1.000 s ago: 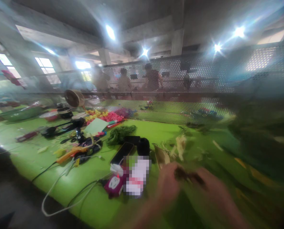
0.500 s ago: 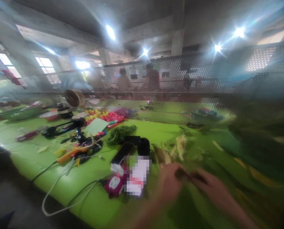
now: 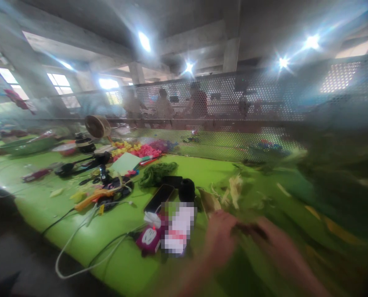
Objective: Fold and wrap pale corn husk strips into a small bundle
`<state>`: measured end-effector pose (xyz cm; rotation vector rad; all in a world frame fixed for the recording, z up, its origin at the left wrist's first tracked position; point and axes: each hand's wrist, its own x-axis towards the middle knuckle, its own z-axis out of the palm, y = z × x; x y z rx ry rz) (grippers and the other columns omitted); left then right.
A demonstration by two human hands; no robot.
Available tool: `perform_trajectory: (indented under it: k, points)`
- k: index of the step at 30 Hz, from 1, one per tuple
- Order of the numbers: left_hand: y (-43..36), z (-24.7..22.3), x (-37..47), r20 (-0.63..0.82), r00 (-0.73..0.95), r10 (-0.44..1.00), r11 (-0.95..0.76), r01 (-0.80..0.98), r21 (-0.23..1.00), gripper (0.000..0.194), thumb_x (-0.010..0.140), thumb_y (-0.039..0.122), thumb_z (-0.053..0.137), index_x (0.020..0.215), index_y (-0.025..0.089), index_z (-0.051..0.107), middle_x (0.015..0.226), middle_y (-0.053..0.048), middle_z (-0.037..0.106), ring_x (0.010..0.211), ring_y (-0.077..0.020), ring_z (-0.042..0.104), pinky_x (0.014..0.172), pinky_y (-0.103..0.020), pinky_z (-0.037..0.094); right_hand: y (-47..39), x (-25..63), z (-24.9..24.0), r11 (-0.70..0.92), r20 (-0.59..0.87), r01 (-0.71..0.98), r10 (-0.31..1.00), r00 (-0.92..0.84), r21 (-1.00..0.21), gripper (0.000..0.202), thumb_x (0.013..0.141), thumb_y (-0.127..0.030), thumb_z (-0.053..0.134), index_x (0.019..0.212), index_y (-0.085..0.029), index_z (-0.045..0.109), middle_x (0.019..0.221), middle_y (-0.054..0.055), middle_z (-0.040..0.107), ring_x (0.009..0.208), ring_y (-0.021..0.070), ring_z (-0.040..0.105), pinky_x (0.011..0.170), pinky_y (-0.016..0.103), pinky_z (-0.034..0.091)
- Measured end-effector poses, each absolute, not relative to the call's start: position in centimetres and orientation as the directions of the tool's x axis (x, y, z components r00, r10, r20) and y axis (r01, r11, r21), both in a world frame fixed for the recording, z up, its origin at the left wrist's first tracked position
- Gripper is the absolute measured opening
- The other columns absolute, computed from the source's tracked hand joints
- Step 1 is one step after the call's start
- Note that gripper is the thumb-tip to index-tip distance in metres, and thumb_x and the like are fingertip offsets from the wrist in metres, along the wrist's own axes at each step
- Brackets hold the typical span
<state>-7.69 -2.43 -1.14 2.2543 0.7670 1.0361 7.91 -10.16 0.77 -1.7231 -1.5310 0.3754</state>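
My left hand [image 3: 220, 239] is closed near the front of the green table, its fingers curled at one end of a thin dark brown strip [image 3: 246, 228]. Opposite it, my right hand [image 3: 275, 241] pinches the other end. Blur hides the fingertips and what the strip is made of. Just beyond my left hand lie a tan, leaf-like piece [image 3: 209, 202] and pale, crumpled, husk-like scraps [image 3: 235, 190]. A purple plug block [image 3: 149, 238] and a blurred-out white rectangular thing [image 3: 179, 231] sit left of my left hand.
A black phone [image 3: 159, 198], a round black object [image 3: 186, 189] and a green tangled bundle [image 3: 157, 173] lie further back. Cables [image 3: 75, 239] loop over the front edge. An orange-handled tool [image 3: 93, 199] rests left. A perforated metal screen [image 3: 221, 99] rises behind; a dark green mass [image 3: 341, 194] fills the right.
My right hand has shifted slightly, and a little more of the brown strip shows between my hands. Both hands stay closed in nearly the same place.
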Motion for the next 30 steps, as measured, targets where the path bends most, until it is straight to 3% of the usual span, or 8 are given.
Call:
perform_trajectory:
  k: [3,11,16,22,30]
  points:
    - [-2.6,-0.6,-7.9,0.447,0.580,0.681,-0.678,0.268,0.684,0.018,0.080,0.003,0.055,0.084,0.016,0.066,0.085,-0.006,0.066,0.088,-0.0211,0.057,0.082,-0.035,0.041,-10.2,8.1,0.7,0.008,0.210,0.729,0.960,0.187,-0.684,0.028,0.089,-0.044,0.047,0.076,-0.025,0.063,0.074,0.002,0.070,0.064,0.0183,0.063,0.057,0.028,0.046]
    - [-1.9,-0.8,-8.0,0.309,0.615,0.725,-0.505,0.172,0.846,0.018,0.081,0.003,0.049,0.084,0.017,0.059,0.098,-0.007,0.057,0.099,-0.0214,0.048,0.085,-0.035,0.038,-10.1,8.0,0.4,0.059,0.302,0.796,0.940,0.159,-0.603,0.029,0.092,-0.040,0.042,0.083,-0.024,0.065,0.083,0.004,0.069,0.073,0.0184,0.063,0.065,0.028,0.048]
    - [-1.1,-1.7,-7.8,0.224,0.653,0.723,-0.320,0.030,0.947,0.009,0.080,0.010,0.054,0.081,0.018,0.059,0.092,-0.004,0.054,0.094,-0.0200,0.049,0.086,-0.034,0.037,-10.4,7.7,1.0,0.056,0.288,0.779,0.944,0.163,-0.625,0.026,0.091,-0.039,0.044,0.086,-0.025,0.065,0.083,0.003,0.069,0.072,0.0191,0.066,0.064,0.028,0.050]
    - [-1.1,-1.4,-8.0,0.137,0.666,0.733,-0.195,0.014,0.981,0.003,0.078,0.016,0.060,0.076,0.017,0.059,0.089,-0.004,0.054,0.088,-0.0184,0.050,0.080,-0.031,0.038,-10.7,7.3,1.3,0.050,0.310,0.783,0.933,0.186,-0.620,0.025,0.090,-0.037,0.046,0.086,-0.025,0.068,0.082,0.002,0.071,0.069,0.0176,0.065,0.062,0.026,0.048]
    - [-1.7,-1.0,-8.1,-0.001,0.636,0.772,0.049,-0.058,0.997,0.011,0.080,0.027,0.066,0.080,0.017,0.061,0.078,-0.001,0.055,0.076,-0.0145,0.050,0.074,-0.027,0.041,-10.8,7.0,1.7,0.056,0.302,0.774,0.936,0.179,-0.631,0.026,0.090,-0.036,0.048,0.085,-0.027,0.071,0.081,0.001,0.073,0.068,0.0177,0.067,0.058,0.025,0.048]
